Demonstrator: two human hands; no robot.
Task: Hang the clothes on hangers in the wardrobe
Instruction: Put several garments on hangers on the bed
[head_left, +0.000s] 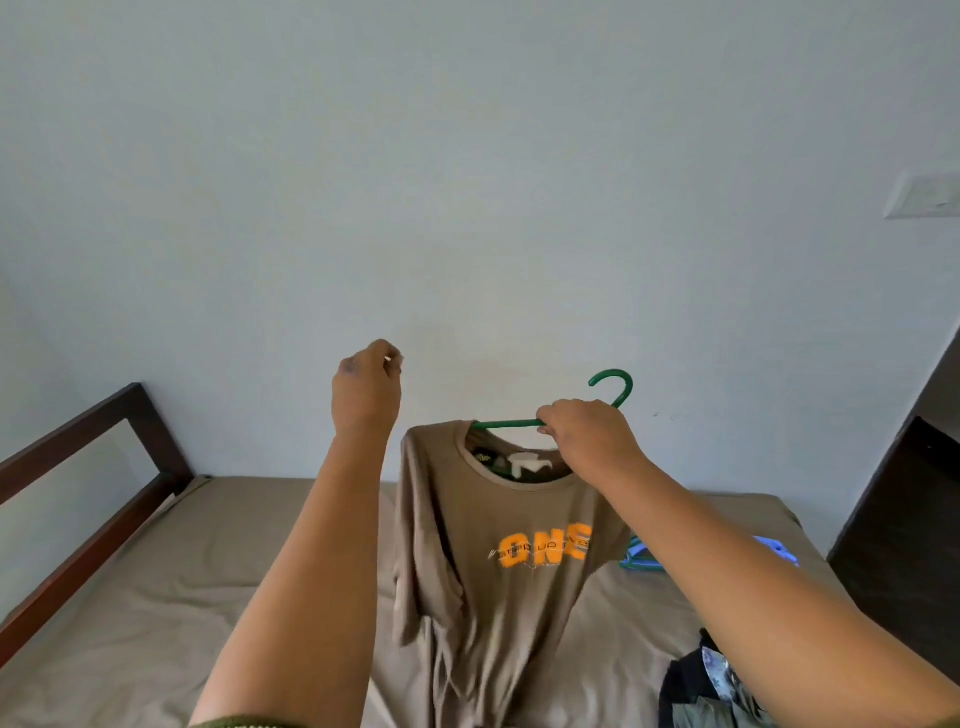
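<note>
The right hand (587, 436) is curled around the upper bar of a green hanger (613, 387) and holds it up in front of the pale wall (467, 156). The hook of the hanger points up and to the left, free in the air. A brown T-shirt (493, 545) hangs on this hanger; its left shoulder sits on the hanger arm, and the lower part of the shirt reaches down to the bed (182, 571) and folds there. The left hand (366, 387) is raised beside the shirt, apart from it, with the fingers curled in; something small and pale shows at the fingertips, but I cannot tell if it is pinched there.

No container is in view. The clothes lie directly on the bed: a dark pile of clothes (711, 686) at the lower right, partly behind the right forearm. More hangers (641, 558), light blue and green, lie on the sheet behind that same arm.

The bed has a dark wooden frame (93, 467) along the left side, and a dark piece of furniture (898, 519) stands close to the right edge. The middle and left of the sheet are open.

On the chest of the shirt big orange letters read "ONE", with a thin line of smaller white letters across them that is too blurred to read. A small label inside the collar is not readable. A pale switch plate (922, 195) is on the wall at the right.
</note>
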